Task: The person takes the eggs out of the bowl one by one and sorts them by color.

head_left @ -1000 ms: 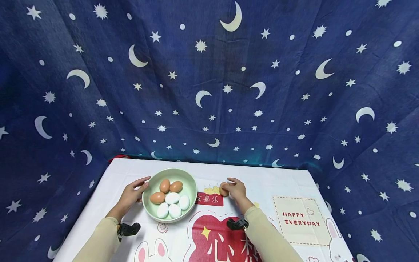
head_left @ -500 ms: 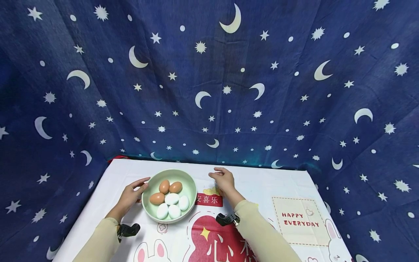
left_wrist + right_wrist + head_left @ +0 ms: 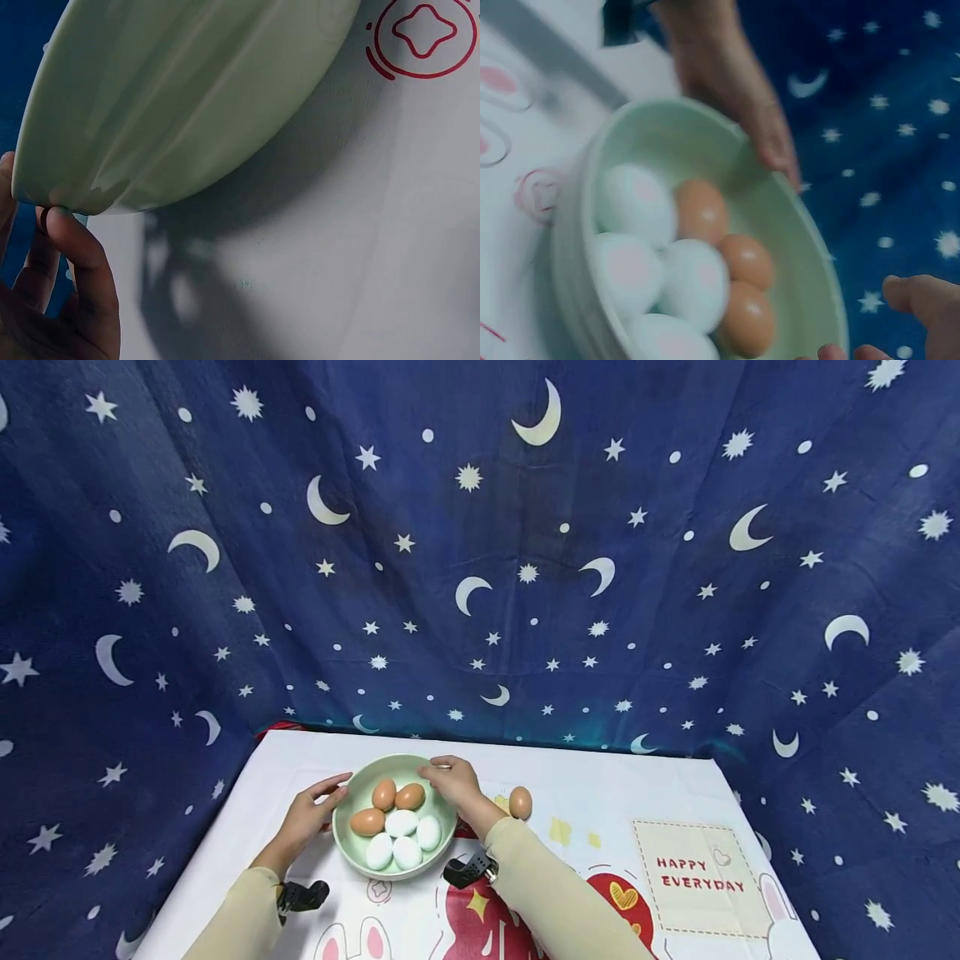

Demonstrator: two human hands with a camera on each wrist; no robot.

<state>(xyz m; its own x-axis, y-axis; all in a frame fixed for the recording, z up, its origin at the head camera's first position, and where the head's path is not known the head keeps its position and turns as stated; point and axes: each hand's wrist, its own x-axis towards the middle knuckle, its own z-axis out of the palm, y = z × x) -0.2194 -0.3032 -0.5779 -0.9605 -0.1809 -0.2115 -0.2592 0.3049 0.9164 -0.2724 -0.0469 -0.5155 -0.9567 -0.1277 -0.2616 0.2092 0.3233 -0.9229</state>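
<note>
A pale green bowl (image 3: 341,843) holds 3 brown eggs (image 3: 367,822) and several white eggs (image 3: 407,853). At its left rim my left hand (image 3: 303,821) grips the bowl, with the thumb (image 3: 71,232) against the outer wall in the left wrist view. My right hand (image 3: 457,785) hovers over the bowl's far right rim and holds nothing. The right wrist view shows its thumb (image 3: 915,292) apart from the other fingertips, near the rim. Another brown egg (image 3: 521,802) lies on the tablecloth to the right of the bowl, behind my right forearm.
A white tablecloth (image 3: 592,777) with printed red and yellow designs covers the table. To the right is a printed beige square (image 3: 697,877) with lettering. Behind the table hangs a dark blue curtain (image 3: 480,527) with moons and stars.
My right hand has let go of the brown egg on the table and moved left to the bowl's right rim. The left hand stays at the bowl.
</note>
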